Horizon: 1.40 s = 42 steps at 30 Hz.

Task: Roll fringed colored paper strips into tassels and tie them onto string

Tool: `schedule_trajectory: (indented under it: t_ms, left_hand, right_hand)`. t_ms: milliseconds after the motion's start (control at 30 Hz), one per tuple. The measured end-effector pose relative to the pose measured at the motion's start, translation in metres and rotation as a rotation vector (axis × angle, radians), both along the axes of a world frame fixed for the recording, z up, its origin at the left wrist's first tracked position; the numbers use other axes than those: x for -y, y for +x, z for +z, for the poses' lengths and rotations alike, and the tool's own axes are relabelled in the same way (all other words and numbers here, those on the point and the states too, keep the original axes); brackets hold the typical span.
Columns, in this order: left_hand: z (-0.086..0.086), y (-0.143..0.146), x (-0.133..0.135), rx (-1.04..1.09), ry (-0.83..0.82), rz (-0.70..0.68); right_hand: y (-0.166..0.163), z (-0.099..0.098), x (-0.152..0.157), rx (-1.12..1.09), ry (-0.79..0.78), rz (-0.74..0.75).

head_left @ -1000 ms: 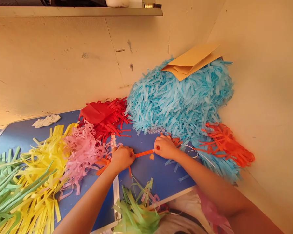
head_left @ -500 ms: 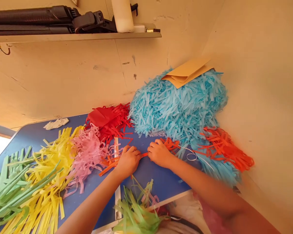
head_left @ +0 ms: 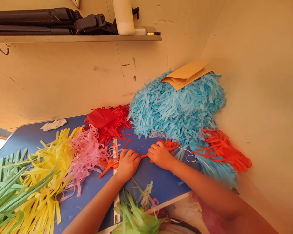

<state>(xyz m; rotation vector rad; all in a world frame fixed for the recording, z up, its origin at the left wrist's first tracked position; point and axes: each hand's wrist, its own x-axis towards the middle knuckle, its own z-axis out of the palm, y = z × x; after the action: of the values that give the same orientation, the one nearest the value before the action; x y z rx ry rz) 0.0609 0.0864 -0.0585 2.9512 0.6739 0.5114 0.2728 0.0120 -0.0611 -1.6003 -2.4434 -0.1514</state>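
My left hand and my right hand are both closed on a fringed orange paper strip. A short twisted stretch of it spans the small gap between them, low over the blue table. Loose orange fringe spreads out beyond my left hand, and a bunch of orange fringe shows past the right one. My fingertips are partly hidden beneath the hands. Close to my right wrist, a thin white ribbon curls on the table.
Fringed paper bundles in red, pink, yellow and green lie leftward on the blue table. A large light-blue fringed mass leans by the wall, topped by folded orange-yellow paper. Overhead runs a shelf.
Both hands keep their hold on the orange strip and stay almost in place. The view has shifted slightly, and little else differs.
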Motion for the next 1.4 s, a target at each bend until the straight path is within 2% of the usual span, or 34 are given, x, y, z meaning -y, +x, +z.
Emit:
schedule_trajectory:
  t_ms: [133, 367, 600, 700, 800, 900, 1033, 1100, 1267, 1333, 1400]
  left_hand:
    - [-0.005, -0.014, -0.001, 0.011, -0.064, 0.009]
    - [-0.009, -0.015, -0.010, 0.051, -0.296, 0.192]
    - [-0.001, -0.004, -0.006, -0.009, -0.313, 0.339]
    - [0.005, 0.002, -0.003, -0.043, -0.282, 0.328]
    - [0.010, 0.006, -0.002, -0.090, -0.224, 0.182]
    - [0.012, 0.006, -0.001, -0.172, -0.115, 0.027]
    - [0.013, 0.007, 0.000, -0.187, -0.058, 0.016]
    - [0.013, 0.008, 0.001, -0.139, -0.037, 0.016]
    - [0.005, 0.012, 0.005, 0.030, 0.045, 0.040]
    - [0.003, 0.010, 0.006, 0.086, 0.086, 0.058]
    - [0.009, 0.005, 0.008, 0.157, 0.133, 0.067]
  right_hand:
    - [0.017, -0.006, 0.009, -0.130, -0.069, -0.095]
    - [0.024, 0.001, 0.003, -0.275, -0.207, -0.228]
    - [0.021, 0.008, -0.012, -0.315, -0.339, -0.348]
    - [0.019, 0.010, -0.021, -0.292, -0.381, -0.389]
    - [0.018, 0.014, -0.024, -0.255, -0.386, -0.407]
    - [0.015, 0.019, -0.020, -0.219, -0.338, -0.372]
    - [0.004, 0.016, -0.010, -0.110, -0.212, -0.025]
    - [-0.002, 0.011, -0.010, -0.042, -0.162, 0.077]
    - [-0.012, 0.006, -0.021, -0.023, -0.124, 0.055]
    - [-0.017, 0.012, -0.021, -0.050, -0.109, 0.016]
    - [-0.024, 0.024, -0.015, -0.078, -0.087, -0.031]
